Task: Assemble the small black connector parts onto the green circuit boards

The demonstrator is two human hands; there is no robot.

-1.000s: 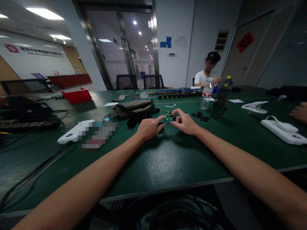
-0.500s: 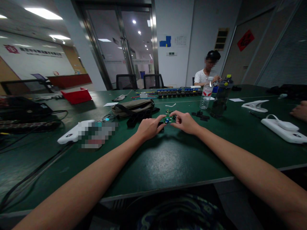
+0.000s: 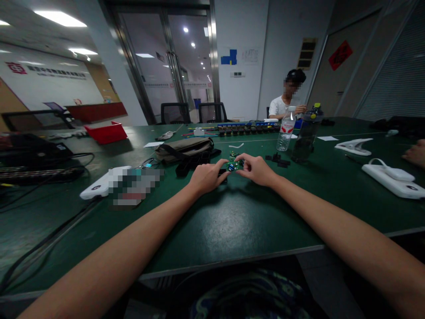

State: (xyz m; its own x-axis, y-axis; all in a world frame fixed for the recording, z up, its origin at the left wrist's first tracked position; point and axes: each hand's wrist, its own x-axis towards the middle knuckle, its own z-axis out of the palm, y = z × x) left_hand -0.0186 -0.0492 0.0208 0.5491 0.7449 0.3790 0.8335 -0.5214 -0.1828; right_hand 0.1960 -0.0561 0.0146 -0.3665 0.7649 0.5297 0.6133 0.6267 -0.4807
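Observation:
Between my two hands is a small green circuit board (image 3: 233, 165) with blue and dark parts on it. My left hand (image 3: 206, 178) pinches its left side between thumb and forefinger. On the right side, my right hand (image 3: 256, 170) grips it with thumb and forefinger, the other fingers curled in. More green pieces lie just behind the board; I cannot tell whether they are joined to it. Black plastic pieces (image 3: 189, 165) lie beyond my left hand, and small black parts (image 3: 278, 160) sit past my right hand.
A grey-brown bag (image 3: 186, 149) lies behind the black pieces. A water bottle (image 3: 284, 135) and a dark bottle (image 3: 305, 137) stand at the back right. White devices (image 3: 393, 179) lie far right, near another person's hand (image 3: 415, 153). Across the green table (image 3: 226, 230) sits a person (image 3: 280, 106).
Both hands keep almost the same place and grip on the circuit board. The person across the table has shifted a hand slightly.

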